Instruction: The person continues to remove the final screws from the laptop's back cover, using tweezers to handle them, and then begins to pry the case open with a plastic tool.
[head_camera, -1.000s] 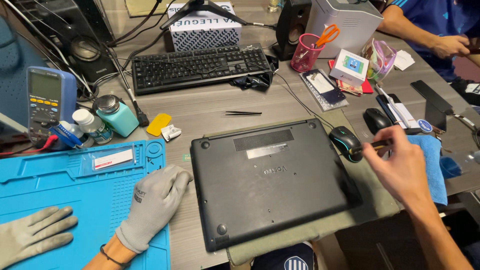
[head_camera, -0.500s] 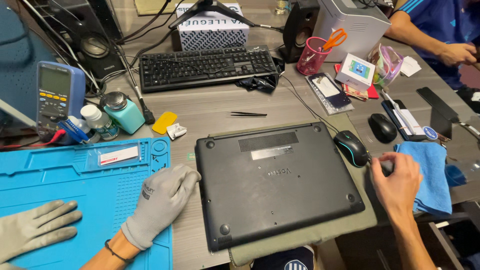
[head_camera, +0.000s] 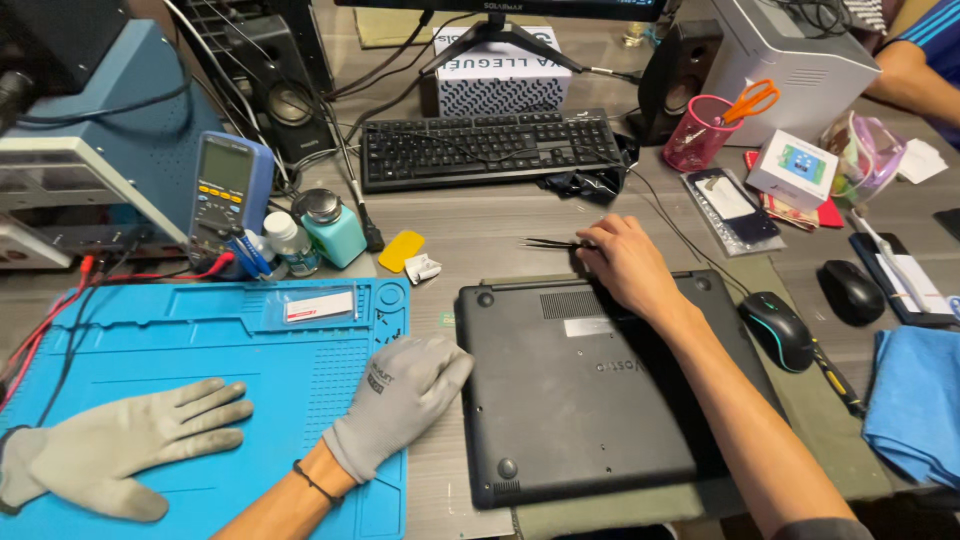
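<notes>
Two hands are out over a crowded grey workbench: my left hand (head_camera: 400, 400), in a grey work glove, lies curled and loosely closed on the edge of the blue repair mat (head_camera: 180, 340), knuckles touching the near-left corner of the laptop (head_camera: 590, 390), pinching nothing. My right hand (head_camera: 625, 262) is bare and reaches across the laptop's far edge, fingers bent down onto the black tweezers (head_camera: 555, 243) lying on the bench just beyond it; I cannot tell whether the fingers have closed on them or only rest there. The laptop lies shut and upside down, dark underside up, on an olive cloth (head_camera: 800, 440) right beneath my right forearm. Left of my gloved hand, a spare grey glove (head_camera: 120, 440) lies flat on the mat. Beyond the mat stand a multimeter (head_camera: 228, 195), a small white bottle (head_camera: 290, 240) and a teal dispenser bottle (head_camera: 332, 228). Past my right hand sits a black keyboard (head_camera: 490, 150). To the right of my forearm are a black mouse (head_camera: 778, 330) and a folded blue towel (head_camera: 915, 400). Another person's arm (head_camera: 915, 75) rests at the far right corner.
</notes>
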